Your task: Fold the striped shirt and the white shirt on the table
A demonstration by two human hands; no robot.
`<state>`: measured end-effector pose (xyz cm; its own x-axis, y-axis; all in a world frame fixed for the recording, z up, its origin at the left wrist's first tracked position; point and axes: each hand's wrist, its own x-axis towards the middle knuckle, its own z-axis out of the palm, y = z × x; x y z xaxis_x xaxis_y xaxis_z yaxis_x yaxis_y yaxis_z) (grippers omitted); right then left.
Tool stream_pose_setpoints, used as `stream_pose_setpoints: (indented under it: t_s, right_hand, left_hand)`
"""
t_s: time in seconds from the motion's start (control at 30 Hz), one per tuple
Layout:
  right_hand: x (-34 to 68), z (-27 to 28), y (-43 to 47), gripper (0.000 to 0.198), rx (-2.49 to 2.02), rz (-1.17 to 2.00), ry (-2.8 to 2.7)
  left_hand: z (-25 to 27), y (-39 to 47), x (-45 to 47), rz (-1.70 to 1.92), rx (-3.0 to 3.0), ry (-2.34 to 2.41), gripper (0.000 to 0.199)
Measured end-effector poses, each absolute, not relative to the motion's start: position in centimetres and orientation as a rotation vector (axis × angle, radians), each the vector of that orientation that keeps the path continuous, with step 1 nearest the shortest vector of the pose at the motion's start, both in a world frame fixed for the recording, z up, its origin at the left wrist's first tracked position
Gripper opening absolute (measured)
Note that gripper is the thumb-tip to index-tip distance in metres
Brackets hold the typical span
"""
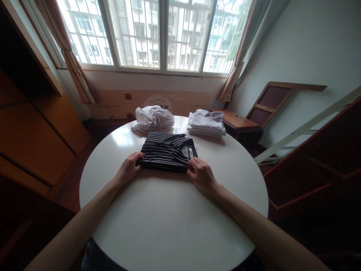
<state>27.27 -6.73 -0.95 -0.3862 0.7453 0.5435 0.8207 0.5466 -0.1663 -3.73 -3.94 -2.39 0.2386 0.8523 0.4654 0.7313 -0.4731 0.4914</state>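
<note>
A black shirt with white stripes [163, 150] lies folded into a flat rectangle on the round white table [158, 218]. Its opening, at the right end, shows a lighter inside. My left hand [131, 164] grips the near left corner with closed fingers. At the near right corner, my right hand [201, 171] pinches the edge of the same shirt. Parts of the fingertips of both hands are hidden by the cloth. Both forearms reach in from the bottom of the view.
Behind the shirt, a crumpled white cloth [155, 118] sits on the left and a stack of folded white shirts [206, 123] on the right. Beyond the table stand a wooden stool or bench [237, 119] and a large cardboard box [113, 103] under the window. A wooden cabinet [34, 143] is at left.
</note>
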Motion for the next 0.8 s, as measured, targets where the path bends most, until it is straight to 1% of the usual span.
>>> stream_pose_setpoints:
  t_s: [0.23, 0.4, 0.5, 0.6, 0.8]
  right_hand:
    - [27.4, -1.3, -6.5, 0.02, -1.22, -0.103, -2.269]
    - [27.8, -0.8, -6.7, 0.022, -1.146, 0.093, -2.309]
    - [28.1, -0.5, -6.7, 0.022, -1.09, 0.197, -2.348]
    - [28.4, -0.4, -6.6, 0.022, -1.044, 0.219, -2.375]
    - [29.1, 0.1, -6.4, 0.021, -1.004, 0.308, -2.364]
  left_hand:
    - [-2.4, -3.7, -3.9, 1.108, 2.277, 1.44, 0.019]
    - [-1.7, -4.1, -3.7, 1.142, 2.246, 1.503, 0.017]
    - [-1.6, -4.2, -3.9, 1.127, 2.189, 1.56, 0.021]
    - [-1.9, -4.0, -4.1, 1.103, 2.07, 1.524, 0.023]
    - [-2.2, -3.6, -4.1, 1.176, 1.967, 1.556, 0.022]
